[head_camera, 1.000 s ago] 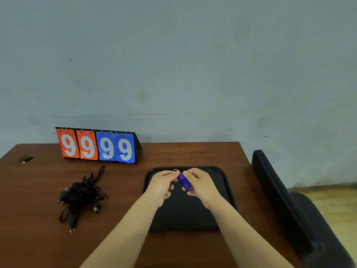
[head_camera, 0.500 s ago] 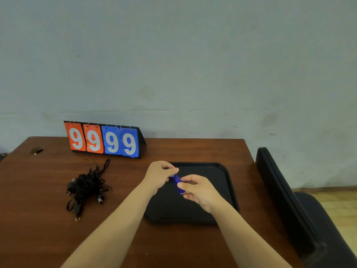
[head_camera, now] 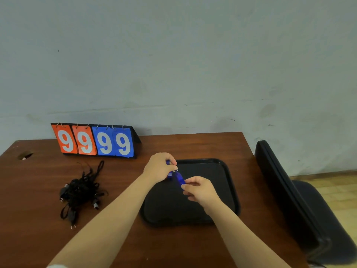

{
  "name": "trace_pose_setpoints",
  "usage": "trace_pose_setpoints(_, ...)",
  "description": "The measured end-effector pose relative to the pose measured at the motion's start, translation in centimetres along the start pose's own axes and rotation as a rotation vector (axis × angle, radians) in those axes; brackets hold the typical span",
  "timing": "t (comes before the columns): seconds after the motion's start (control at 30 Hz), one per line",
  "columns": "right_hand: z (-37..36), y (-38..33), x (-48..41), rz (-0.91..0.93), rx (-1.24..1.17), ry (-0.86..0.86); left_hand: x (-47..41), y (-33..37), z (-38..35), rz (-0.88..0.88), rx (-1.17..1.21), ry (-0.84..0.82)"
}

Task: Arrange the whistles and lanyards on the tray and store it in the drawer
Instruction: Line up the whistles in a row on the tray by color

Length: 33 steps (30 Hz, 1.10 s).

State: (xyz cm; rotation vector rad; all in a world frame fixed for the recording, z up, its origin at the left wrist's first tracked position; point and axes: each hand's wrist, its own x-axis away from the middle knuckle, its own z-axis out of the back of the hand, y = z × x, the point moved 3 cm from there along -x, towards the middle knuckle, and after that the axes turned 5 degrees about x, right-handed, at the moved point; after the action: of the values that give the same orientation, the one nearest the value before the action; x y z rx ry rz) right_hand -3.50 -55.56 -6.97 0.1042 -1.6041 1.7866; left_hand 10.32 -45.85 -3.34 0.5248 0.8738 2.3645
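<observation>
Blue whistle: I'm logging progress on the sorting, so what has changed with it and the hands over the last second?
The right hand, pinching the blue whistle, has drawn back from the far rim of the tray toward its middle, away from the left hand, which grips the ring end. Nothing was let go. The lanyards and scoreboard lie as before.

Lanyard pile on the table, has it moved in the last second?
No. The lanyard pile lies in the same spot before the scoreboard, left of the tray; only the camera shifted.

Bare forearms (head_camera: 116, 215), white sleeve edge (head_camera: 56, 266)
</observation>
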Motion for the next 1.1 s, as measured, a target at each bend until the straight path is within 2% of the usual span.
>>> trace_pose_setpoints(0.17, -0.7, -0.2, -2.3, -0.100, -0.010, 0.027, -3.2, 0.0, -0.1, -0.064, -0.155, -0.071)
trace_pose_setpoints(0.37, -1.3, -0.4, -6.4, -0.272, -0.074, 0.036, -7.2, -2.0, -1.9, -0.018, -0.140, -0.049)
trace_pose_setpoints(0.53, -2.3, -0.1, -9.8, -0.335, -0.054, 0.014, -10.7, -4.5, -3.4, 0.031, -0.180, -0.113)
trace_pose_setpoints(0.73, -3.4, 0.9, -12.2, -0.372, -0.044, -0.028, -12.7, -6.5, -4.7, 0.019, -0.196, -0.156)
trace_pose_setpoints(0.93, -3.3, 1.3, -12.7, -0.337, -0.147, -0.006, -13.3, -7.5, -4.7, 0.004, -0.056, -0.185)
trace_pose_setpoints(1.1, -3.5, 1.3, -13.2, -0.292, -0.033, 0.024, -13.4, -7.9, -4.1, 0.000, -0.082, -0.162)
